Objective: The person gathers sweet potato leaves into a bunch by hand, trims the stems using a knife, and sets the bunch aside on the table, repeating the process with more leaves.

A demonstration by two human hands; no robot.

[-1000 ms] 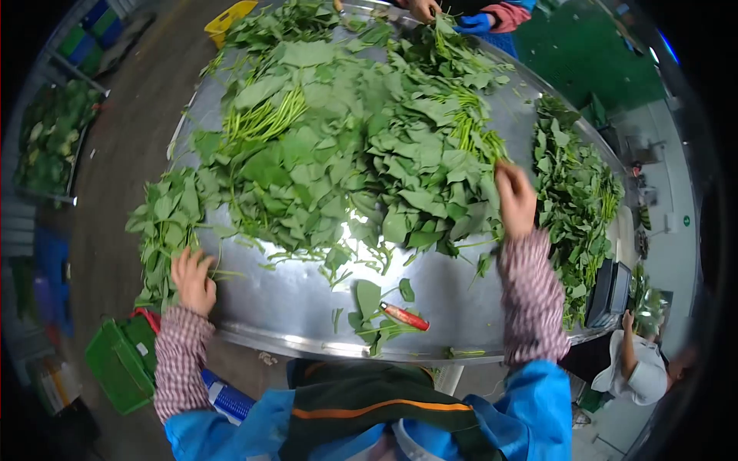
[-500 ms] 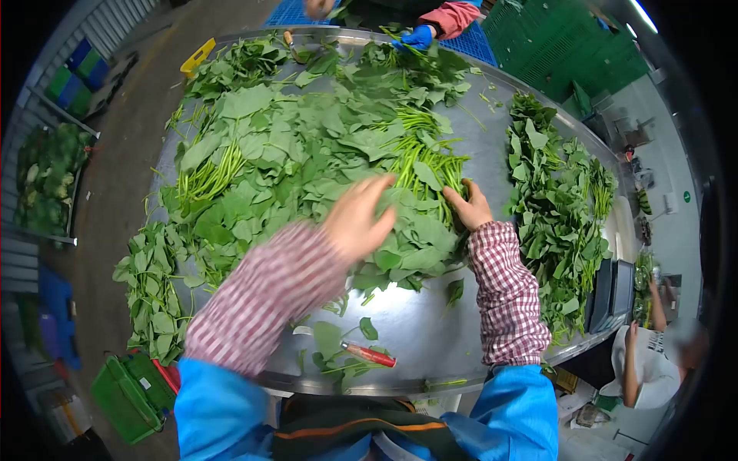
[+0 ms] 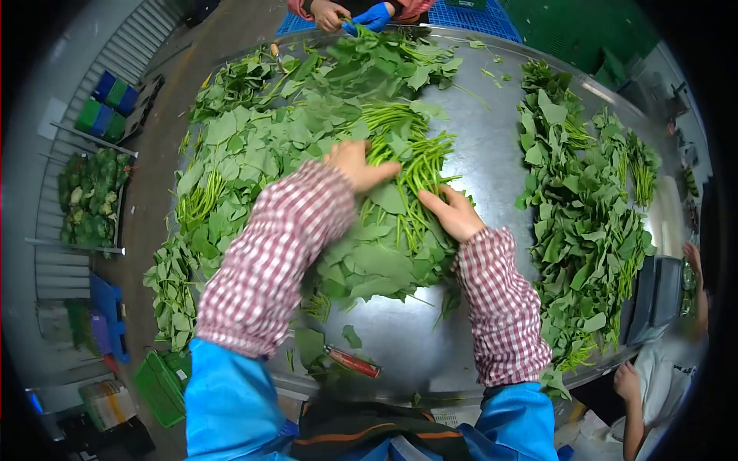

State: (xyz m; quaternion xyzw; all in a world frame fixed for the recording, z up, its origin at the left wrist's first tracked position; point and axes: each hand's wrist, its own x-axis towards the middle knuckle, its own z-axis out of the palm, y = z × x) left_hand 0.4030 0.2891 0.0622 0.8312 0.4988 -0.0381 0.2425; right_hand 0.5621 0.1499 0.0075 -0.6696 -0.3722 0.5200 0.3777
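A large heap of leafy greens (image 3: 254, 146) covers the left and middle of the metal table (image 3: 492, 154). My left hand (image 3: 360, 165) rests on the heap, thumb spread apart from the fingers, with the fingertips partly hidden among leaves. To its right, my right hand (image 3: 453, 211) touches the cut stems of a bunch (image 3: 419, 150), thumb and fingers around the stem ends; what lies between them is partly hidden. Loose leaves lie below my hands, beside a red-handled knife (image 3: 352, 361) near the table's front edge.
Bundled greens (image 3: 576, 207) line the table's right side. Across the table, a co-worker's blue-gloved hand (image 3: 373, 17) and bare hand (image 3: 329, 14) hold greens. Another person (image 3: 653, 392) is at lower right. A green crate (image 3: 161, 388) stands at lower left; a dark bin (image 3: 657, 296) is at right.
My left hand has moved up and left onto the leaves, and my right hand slightly left along the stems. The view has shifted. The co-worker's hands have come together.
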